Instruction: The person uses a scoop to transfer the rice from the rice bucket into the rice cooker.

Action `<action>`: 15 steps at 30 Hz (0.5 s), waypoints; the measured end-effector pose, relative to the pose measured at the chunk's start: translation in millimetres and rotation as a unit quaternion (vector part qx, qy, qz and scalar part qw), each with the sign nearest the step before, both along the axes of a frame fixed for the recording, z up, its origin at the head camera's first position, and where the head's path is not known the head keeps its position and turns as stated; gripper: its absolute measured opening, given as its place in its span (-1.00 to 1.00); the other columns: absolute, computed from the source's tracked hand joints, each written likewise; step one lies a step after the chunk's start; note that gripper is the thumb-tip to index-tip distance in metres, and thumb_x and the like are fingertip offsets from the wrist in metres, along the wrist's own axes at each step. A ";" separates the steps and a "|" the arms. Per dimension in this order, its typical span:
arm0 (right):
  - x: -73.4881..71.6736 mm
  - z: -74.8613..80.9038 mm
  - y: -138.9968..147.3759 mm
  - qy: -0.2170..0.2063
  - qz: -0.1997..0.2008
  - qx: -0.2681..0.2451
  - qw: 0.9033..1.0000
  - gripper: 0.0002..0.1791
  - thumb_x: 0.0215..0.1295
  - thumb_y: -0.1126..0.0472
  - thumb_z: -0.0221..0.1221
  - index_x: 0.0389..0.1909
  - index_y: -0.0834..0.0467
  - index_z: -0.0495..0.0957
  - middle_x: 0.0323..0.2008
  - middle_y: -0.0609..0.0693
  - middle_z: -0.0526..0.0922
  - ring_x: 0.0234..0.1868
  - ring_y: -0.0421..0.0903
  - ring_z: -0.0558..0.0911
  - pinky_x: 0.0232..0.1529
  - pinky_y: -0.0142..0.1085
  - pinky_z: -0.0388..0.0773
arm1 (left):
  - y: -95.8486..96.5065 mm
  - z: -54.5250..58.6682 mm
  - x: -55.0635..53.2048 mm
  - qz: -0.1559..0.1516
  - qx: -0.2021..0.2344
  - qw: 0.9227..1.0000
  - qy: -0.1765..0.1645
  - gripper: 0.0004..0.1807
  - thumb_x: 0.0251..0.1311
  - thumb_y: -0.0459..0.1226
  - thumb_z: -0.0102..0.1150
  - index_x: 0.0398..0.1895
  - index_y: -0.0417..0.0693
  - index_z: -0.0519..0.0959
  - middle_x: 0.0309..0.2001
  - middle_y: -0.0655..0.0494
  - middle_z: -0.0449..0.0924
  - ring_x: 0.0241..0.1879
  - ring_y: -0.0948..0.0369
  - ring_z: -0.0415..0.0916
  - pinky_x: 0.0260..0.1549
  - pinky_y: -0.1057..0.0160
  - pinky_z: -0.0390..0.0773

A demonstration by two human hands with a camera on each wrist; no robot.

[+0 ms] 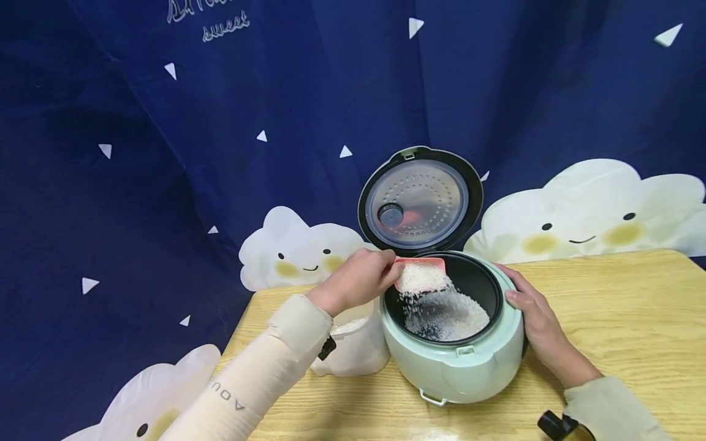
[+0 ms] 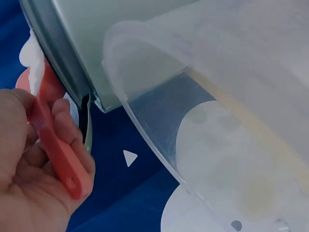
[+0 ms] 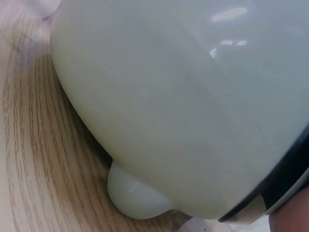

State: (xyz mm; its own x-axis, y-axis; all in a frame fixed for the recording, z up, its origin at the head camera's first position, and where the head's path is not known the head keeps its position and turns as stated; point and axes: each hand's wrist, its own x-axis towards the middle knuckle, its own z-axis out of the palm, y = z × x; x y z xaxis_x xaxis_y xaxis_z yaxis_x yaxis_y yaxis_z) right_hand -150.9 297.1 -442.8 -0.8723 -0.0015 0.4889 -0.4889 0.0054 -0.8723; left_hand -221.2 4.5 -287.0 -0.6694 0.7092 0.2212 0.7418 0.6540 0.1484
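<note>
My left hand (image 1: 368, 274) grips the handle of a red-pink scoop (image 2: 54, 135) over the mouth of a rice cooker (image 1: 453, 372). White rice (image 1: 423, 277) fills the scoop, and grains spill from its edge into the dark inner pot (image 1: 478, 283), where a heap of rice (image 1: 462, 315) lies. The cooker is pale green, its lid (image 1: 420, 202) raised. My right hand (image 1: 537, 321) rests on the cooker's right side, thumb near the rim. Only a bit of that hand (image 3: 290, 212) shows in the right wrist view.
Left of the cooker stands a translucent plastic container (image 1: 357, 350) with rice inside; its rim (image 2: 145, 133) is close to the left hand. All stands on a wooden table (image 1: 618, 306). A dark blue curtain (image 1: 309, 79) with clouds and triangles hangs behind.
</note>
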 end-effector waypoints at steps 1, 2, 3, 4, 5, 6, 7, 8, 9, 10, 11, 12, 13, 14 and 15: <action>-0.2 0.1 0.0 0.001 0.001 -0.001 1.000 -0.44 0.55 0.32 -0.25 0.52 0.24 0.27 0.36 -0.37 0.49 0.38 -0.49 0.41 0.31 -0.70 0.23 | 0.7 -0.8 0.0 -0.003 0.003 1.000 0.008 -0.63 0.51 -0.21 -0.05 -0.56 0.01 0.39 -0.63 0.24 0.27 -0.56 0.23 0.36 -0.45 0.34 0.38; -0.2 0.1 0.0 0.002 0.001 -0.002 1.000 -0.44 0.55 0.32 -0.25 0.52 0.24 0.27 0.36 -0.37 0.49 0.38 -0.49 0.41 0.31 -0.70 0.23 | 1.3 -1.9 -0.2 -0.006 0.004 1.000 0.017 -0.64 0.51 -0.21 -0.04 -0.56 0.00 0.39 -0.63 0.24 0.26 -0.56 0.23 0.36 -0.46 0.34 0.38; -0.2 0.0 -0.1 0.002 0.001 -0.002 1.000 -0.44 0.55 0.32 -0.25 0.51 0.24 0.27 0.36 -0.37 0.49 0.38 -0.49 0.41 0.31 -0.70 0.23 | 1.9 -2.6 -0.1 -0.009 0.005 1.000 0.026 -0.64 0.51 -0.21 -0.03 -0.55 0.00 0.39 -0.63 0.24 0.25 -0.57 0.23 0.36 -0.46 0.33 0.39; -0.2 0.0 -0.2 0.003 0.001 -0.002 1.000 -0.45 0.55 0.32 -0.25 0.51 0.25 0.27 0.36 -0.37 0.49 0.38 -0.49 0.41 0.31 -0.70 0.23 | 2.4 -3.5 -0.1 -0.011 0.006 0.999 0.034 -0.65 0.51 -0.22 -0.03 -0.55 -0.01 0.39 -0.63 0.24 0.25 -0.57 0.23 0.36 -0.47 0.33 0.39; -0.3 0.0 -0.2 0.003 0.002 -0.003 1.000 -0.45 0.55 0.33 -0.25 0.51 0.25 0.27 0.36 -0.37 0.49 0.38 -0.50 0.41 0.31 -0.70 0.23 | 2.9 -4.2 0.1 -0.015 0.007 0.999 0.043 -0.65 0.51 -0.22 -0.03 -0.54 -0.01 0.40 -0.63 0.24 0.25 -0.57 0.24 0.37 -0.47 0.33 0.40; -0.3 0.1 -0.3 0.004 0.002 -0.003 1.000 -0.45 0.55 0.33 -0.25 0.51 0.25 0.26 0.36 -0.38 0.49 0.38 -0.50 0.41 0.31 -0.70 0.23 | 3.5 -4.6 0.6 -0.019 0.007 0.998 0.054 -0.66 0.52 -0.23 -0.02 -0.53 -0.02 0.40 -0.62 0.24 0.26 -0.58 0.23 0.37 -0.47 0.32 0.41; -0.4 0.1 -0.3 0.005 0.003 -0.005 1.000 -0.45 0.55 0.33 -0.25 0.51 0.26 0.26 0.36 -0.37 0.49 0.37 -0.49 0.41 0.31 -0.69 0.23 | 4.0 -5.0 1.2 -0.022 0.006 0.998 0.062 -0.66 0.53 -0.23 -0.02 -0.52 -0.03 0.41 -0.62 0.24 0.28 -0.57 0.23 0.38 -0.48 0.32 0.43; -0.4 0.1 -0.4 0.006 0.004 -0.005 1.000 -0.45 0.55 0.33 -0.25 0.51 0.26 0.26 0.35 -0.37 0.49 0.37 -0.49 0.42 0.31 -0.69 0.23 | 4.5 -5.7 1.7 -0.024 0.006 0.997 0.072 -0.67 0.53 -0.23 -0.02 -0.50 -0.04 0.42 -0.62 0.23 0.29 -0.57 0.23 0.40 -0.47 0.30 0.44; -0.5 0.2 -0.4 0.007 0.004 -0.006 1.000 -0.45 0.55 0.33 -0.25 0.51 0.27 0.26 0.35 -0.37 0.50 0.37 -0.49 0.42 0.31 -0.69 0.23 | 5.0 -6.3 2.3 -0.026 0.005 0.996 0.082 -0.68 0.53 -0.23 -0.01 -0.49 -0.05 0.43 -0.61 0.21 0.32 -0.57 0.22 0.41 -0.47 0.28 0.47; -0.5 0.3 -0.5 0.008 0.005 -0.007 1.000 -0.45 0.55 0.33 -0.25 0.51 0.27 0.26 0.35 -0.36 0.50 0.37 -0.48 0.42 0.31 -0.69 0.23 | 5.5 -6.9 3.0 -0.027 0.003 0.995 0.093 -0.68 0.54 -0.22 -0.01 -0.47 -0.05 0.44 -0.60 0.20 0.35 -0.56 0.20 0.43 -0.46 0.26 0.49; -0.6 0.3 -0.5 0.008 0.006 -0.007 1.000 -0.45 0.55 0.33 -0.25 0.51 0.27 0.26 0.35 -0.36 0.50 0.37 -0.48 0.43 0.31 -0.69 0.24 | 6.0 -7.3 4.0 -0.029 0.002 0.994 0.104 -0.69 0.54 -0.22 0.00 -0.46 -0.06 0.45 -0.59 0.18 0.38 -0.55 0.19 0.46 -0.45 0.23 0.52; -0.6 0.3 -0.5 0.008 0.006 -0.007 1.000 -0.45 0.55 0.33 -0.25 0.51 0.27 0.26 0.35 -0.36 0.50 0.37 -0.48 0.43 0.31 -0.69 0.24 | 6.5 -7.7 4.9 -0.030 0.002 0.993 0.115 -0.70 0.54 -0.22 0.00 -0.44 -0.06 0.45 -0.57 0.16 0.41 -0.54 0.17 0.48 -0.44 0.21 0.54; -0.6 0.3 -0.5 0.008 0.005 -0.007 1.000 -0.45 0.55 0.33 -0.25 0.51 0.27 0.27 0.35 -0.35 0.50 0.37 -0.48 0.43 0.31 -0.69 0.24 | 7.0 -8.5 5.5 -0.032 0.002 0.991 0.126 -0.71 0.54 -0.21 0.02 -0.43 -0.07 0.46 -0.56 0.14 0.44 -0.53 0.15 0.51 -0.44 0.19 0.56; -0.5 0.2 -0.5 0.008 0.006 -0.008 1.000 -0.45 0.55 0.33 -0.25 0.51 0.27 0.27 0.35 -0.35 0.50 0.37 -0.48 0.43 0.31 -0.69 0.24 | 7.5 -9.2 6.2 -0.034 0.003 0.989 0.141 -0.72 0.53 -0.21 0.03 -0.42 -0.07 0.47 -0.56 0.12 0.47 -0.53 0.13 0.53 -0.43 0.16 0.57; -0.4 0.1 -0.4 0.008 0.006 -0.011 1.000 -0.45 0.55 0.33 -0.25 0.50 0.27 0.27 0.35 -0.35 0.50 0.37 -0.48 0.43 0.31 -0.68 0.24 | 7.8 -9.7 6.9 -0.039 0.005 0.987 0.155 -0.73 0.52 -0.21 0.05 -0.41 -0.08 0.48 -0.55 0.11 0.50 -0.52 0.12 0.56 -0.42 0.15 0.58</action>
State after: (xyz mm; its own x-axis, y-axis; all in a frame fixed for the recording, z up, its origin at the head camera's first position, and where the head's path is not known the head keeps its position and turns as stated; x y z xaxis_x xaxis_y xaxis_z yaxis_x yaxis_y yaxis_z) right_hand -151.3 296.7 -442.7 -0.8648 -0.0018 0.5021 -0.5020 -0.0191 -0.8647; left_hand -214.3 12.4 -296.7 -0.5127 0.7523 0.4138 0.8000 0.5935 -0.0879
